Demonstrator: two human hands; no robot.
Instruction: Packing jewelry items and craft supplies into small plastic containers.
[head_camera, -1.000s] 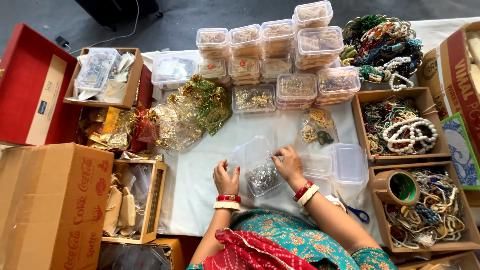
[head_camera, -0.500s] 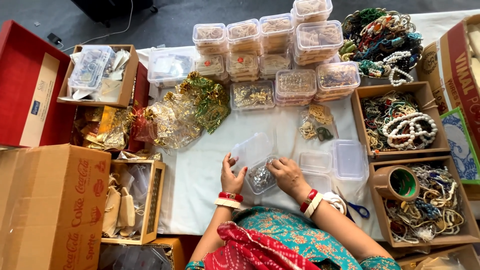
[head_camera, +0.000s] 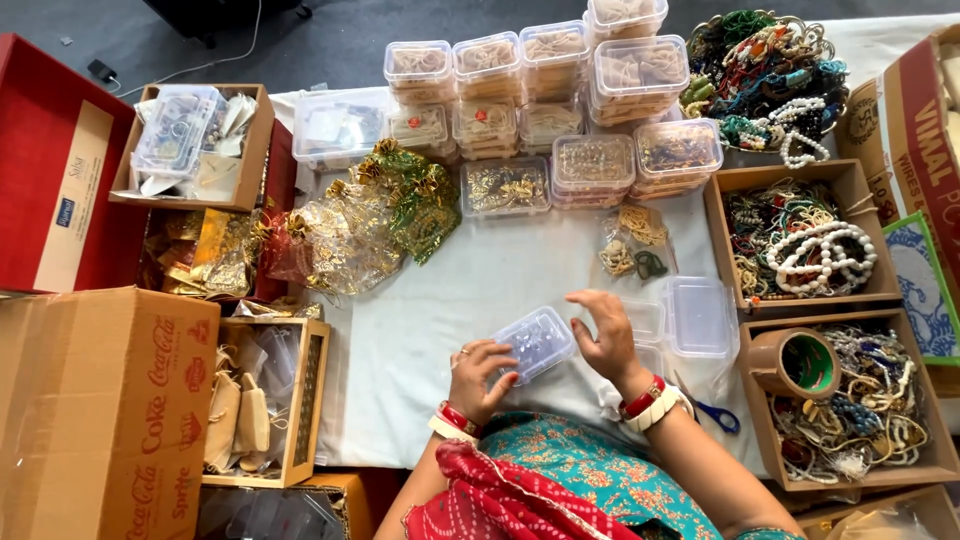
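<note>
Both hands held a small clear plastic box over the white cloth: the left hand in a closed grip at its near end, the right hand cupped against its right side. Beyond the box lay gold pouches, then stacked clear boxes, then grey floor.

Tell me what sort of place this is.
Probably a jewellery packing or sorting table: stacked clear plastic boxes, brown cardboard trays of bead necklaces, and both hands on a small clear plastic box.
</note>
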